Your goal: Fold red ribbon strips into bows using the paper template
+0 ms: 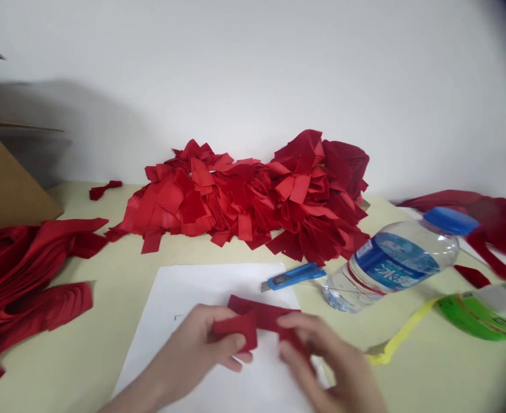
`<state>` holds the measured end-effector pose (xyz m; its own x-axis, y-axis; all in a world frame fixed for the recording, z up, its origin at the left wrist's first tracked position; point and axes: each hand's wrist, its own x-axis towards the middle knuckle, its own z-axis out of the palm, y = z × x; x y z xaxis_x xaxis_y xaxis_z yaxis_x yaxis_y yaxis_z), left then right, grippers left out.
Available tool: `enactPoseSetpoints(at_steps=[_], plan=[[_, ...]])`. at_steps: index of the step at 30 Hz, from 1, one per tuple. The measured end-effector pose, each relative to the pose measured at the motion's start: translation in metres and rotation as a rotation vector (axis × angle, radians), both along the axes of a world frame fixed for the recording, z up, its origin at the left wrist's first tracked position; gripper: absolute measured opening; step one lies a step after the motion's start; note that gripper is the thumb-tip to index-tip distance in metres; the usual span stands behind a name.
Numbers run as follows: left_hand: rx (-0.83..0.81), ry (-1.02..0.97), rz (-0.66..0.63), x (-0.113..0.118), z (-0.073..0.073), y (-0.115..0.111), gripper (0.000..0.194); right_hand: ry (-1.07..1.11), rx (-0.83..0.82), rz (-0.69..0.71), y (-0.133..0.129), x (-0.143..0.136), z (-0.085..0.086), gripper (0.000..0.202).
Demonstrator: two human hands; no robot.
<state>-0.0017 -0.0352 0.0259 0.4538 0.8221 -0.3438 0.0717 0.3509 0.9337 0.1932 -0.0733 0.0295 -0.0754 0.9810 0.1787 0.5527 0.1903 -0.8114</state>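
A dark red fabric strip [264,314] is bent between my two hands, above a white sheet of paper [158,310]. My left hand [207,344] pinches its folded left end between thumb and fingers. On the right, my right hand [322,355] grips the other end, with the fabric partly hidden by the fingers. Just beyond the strip lies a blue box cutter [296,276], its blade end pointing left, at the paper's far right edge.
Heaped red strips [244,201] stand against the wall. More red fabric [20,275] lies left beside a cardboard box [7,183]. A water bottle [390,264], a green roll [481,315] with yellow ribbon [401,338] and dark red fabric [498,223] are right.
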Motion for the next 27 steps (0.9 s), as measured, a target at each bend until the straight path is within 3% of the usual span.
enactPoseSetpoints(at_steps=[3,6,8,13,17,20,22,24,27], plan=[[0.038,-0.156,-0.175,0.009,-0.001,-0.006,0.028,-0.079,0.017,0.283,-0.003,-0.026,-0.008,0.043],[-0.029,-0.234,-0.265,-0.001,-0.003,-0.005,0.044,-0.150,0.041,0.436,0.000,-0.023,-0.011,0.056],[-0.068,-0.235,-0.284,-0.008,-0.003,-0.003,0.044,-0.215,0.075,0.467,0.002,-0.018,-0.010,0.055],[-0.041,-0.246,-0.271,-0.011,-0.002,-0.003,0.018,-0.417,0.056,0.437,0.006,-0.014,0.000,0.051],[0.043,-0.040,-0.219,-0.009,0.006,-0.010,0.016,-0.338,0.022,0.416,0.014,-0.008,0.017,0.056],[0.026,0.138,-0.244,-0.011,0.018,-0.018,0.016,-0.277,-0.142,0.536,0.020,0.002,0.026,0.069],[0.044,0.206,-0.228,-0.012,0.025,-0.020,0.020,-0.251,-0.283,0.577,0.022,0.008,0.025,0.058],[0.103,0.225,-0.203,-0.014,0.027,-0.016,0.018,-0.221,-0.328,0.509,0.025,0.015,0.022,0.037],[0.249,0.291,-0.108,-0.021,0.019,-0.002,0.017,-0.171,-0.343,0.440,0.036,0.029,0.018,0.019]])
